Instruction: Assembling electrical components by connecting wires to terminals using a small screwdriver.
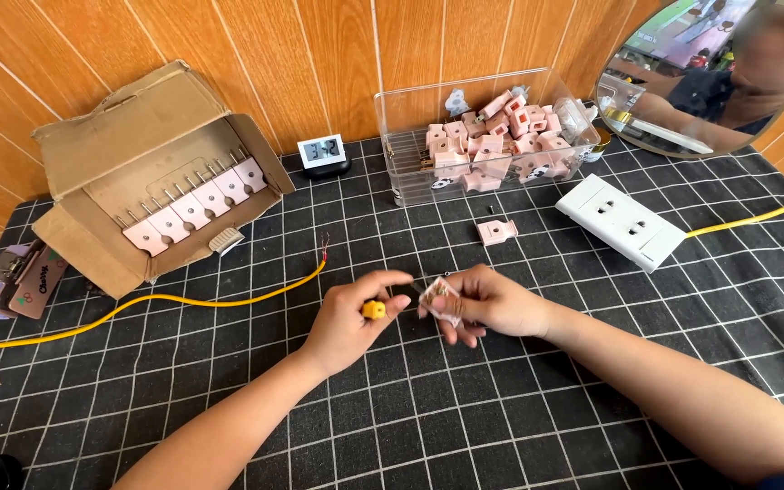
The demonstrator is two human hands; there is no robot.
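Two hands meet low over the bench (pixel 501 426), and the step in hand looks like driving a screw on a pink plug. The left hand (pixel 347 322) has its fingers (pixel 390 283) clenched round a small screwdriver (pixel 374 310) with a yellow handle; its shaft runs from the fingertips toward the plug (pixel 442 301). The right hand (pixel 496 304) grasps that plug, thumb on top and the other fingers curled beneath, so the piece sits just off the left fingertips and is partly hidden. Whether the tip is seated in a screw is too small to tell.

As a judgement, the next move calls for a steady plug, the tip square in its slot, and small twists from the left fingers without slipping off.

Beyond the right fingers a loose plug half (pixel 497 231) lies on the bench, and farther off stand a clear bin (pixel 410 154) of pink plugs and a white socket strip (pixel 623 220). Past the left fingers a yellow cable (pixel 183 304) with bared ends trails away, toward a cardboard box (pixel 93 154) holding a row of plugs.
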